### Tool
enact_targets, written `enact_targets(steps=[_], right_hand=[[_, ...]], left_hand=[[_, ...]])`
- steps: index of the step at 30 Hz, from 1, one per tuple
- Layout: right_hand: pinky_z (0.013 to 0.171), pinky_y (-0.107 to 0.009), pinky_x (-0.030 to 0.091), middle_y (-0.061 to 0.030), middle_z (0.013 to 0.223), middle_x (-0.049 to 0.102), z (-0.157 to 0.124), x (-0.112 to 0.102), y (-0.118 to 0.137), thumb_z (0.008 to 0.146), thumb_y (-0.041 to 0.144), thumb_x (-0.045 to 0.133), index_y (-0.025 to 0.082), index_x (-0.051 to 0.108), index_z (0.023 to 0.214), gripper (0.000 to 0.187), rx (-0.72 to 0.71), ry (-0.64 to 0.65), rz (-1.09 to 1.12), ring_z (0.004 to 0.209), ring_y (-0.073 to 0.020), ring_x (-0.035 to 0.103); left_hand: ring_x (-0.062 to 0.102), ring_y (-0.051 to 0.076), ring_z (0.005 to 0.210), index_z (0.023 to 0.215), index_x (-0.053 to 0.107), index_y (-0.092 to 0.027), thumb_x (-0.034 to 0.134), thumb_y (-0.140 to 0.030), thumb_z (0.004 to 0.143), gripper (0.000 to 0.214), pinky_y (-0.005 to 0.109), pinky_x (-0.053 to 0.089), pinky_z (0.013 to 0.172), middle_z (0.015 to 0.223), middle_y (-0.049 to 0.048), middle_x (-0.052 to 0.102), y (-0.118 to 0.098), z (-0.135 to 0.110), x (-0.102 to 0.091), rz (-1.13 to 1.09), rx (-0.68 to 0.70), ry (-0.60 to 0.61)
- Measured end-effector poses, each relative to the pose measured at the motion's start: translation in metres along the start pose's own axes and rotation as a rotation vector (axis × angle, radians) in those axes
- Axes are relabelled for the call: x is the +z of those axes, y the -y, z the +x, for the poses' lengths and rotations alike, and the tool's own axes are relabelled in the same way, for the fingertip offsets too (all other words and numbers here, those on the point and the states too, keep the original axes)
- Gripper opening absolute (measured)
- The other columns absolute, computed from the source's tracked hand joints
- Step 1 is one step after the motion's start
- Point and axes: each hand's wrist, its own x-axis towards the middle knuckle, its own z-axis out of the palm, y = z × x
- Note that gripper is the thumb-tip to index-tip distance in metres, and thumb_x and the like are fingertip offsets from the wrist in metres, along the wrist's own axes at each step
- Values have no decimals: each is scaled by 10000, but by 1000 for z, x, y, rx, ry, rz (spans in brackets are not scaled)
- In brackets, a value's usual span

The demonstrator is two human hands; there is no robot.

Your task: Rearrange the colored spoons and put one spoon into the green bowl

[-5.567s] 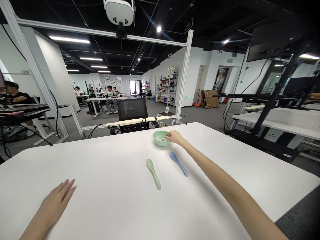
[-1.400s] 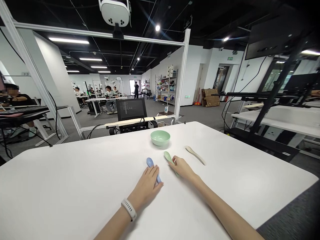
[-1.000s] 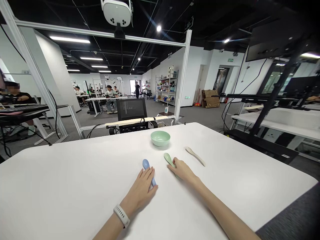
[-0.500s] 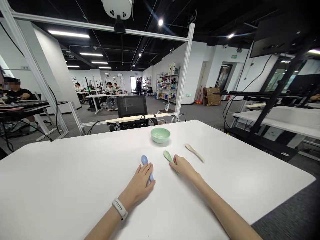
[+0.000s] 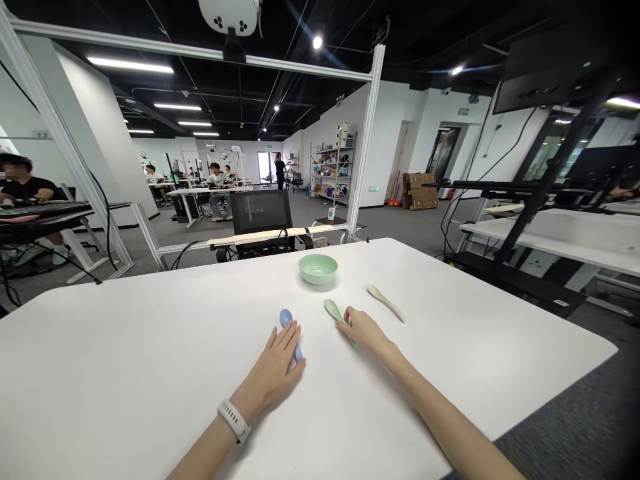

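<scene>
My left hand [image 5: 274, 365] lies flat on the white table [image 5: 125, 347], fingers stretched over the handle of a blue spoon [image 5: 287, 319], whose bowl shows past my fingertips. My right hand [image 5: 363, 331] has its fingers curled on the handle of a green spoon [image 5: 331, 309]. A beige spoon [image 5: 386, 303] lies free just right of that hand. A pale green bowl [image 5: 318, 269] stands beyond the spoons, apart from both hands.
A black office chair [image 5: 261, 213] and a metal frame post [image 5: 364, 143] stand behind the table's far edge. Desks and black stands sit to the right [image 5: 545, 233]. People sit at desks in the background and at the far left.
The beige spoon is out of the bowl and on the table. My left hand came over to the blue spoon and slid it slightly left. My right hand has stayed on the green spoon.
</scene>
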Motion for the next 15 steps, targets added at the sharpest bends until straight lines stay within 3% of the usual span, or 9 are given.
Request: enact_targets(steps=[15], right_hand=[[661,-287,351,-122,958,761,7,9,-4,999,323,604,193,608,958,136,14,-50,4,869,-239,687]], left_hand=[[253,253,1626,1668,264,-244,358,-465,1059,655,569,239,1339,1741,103,305,1,0,2,-1,-9,13]])
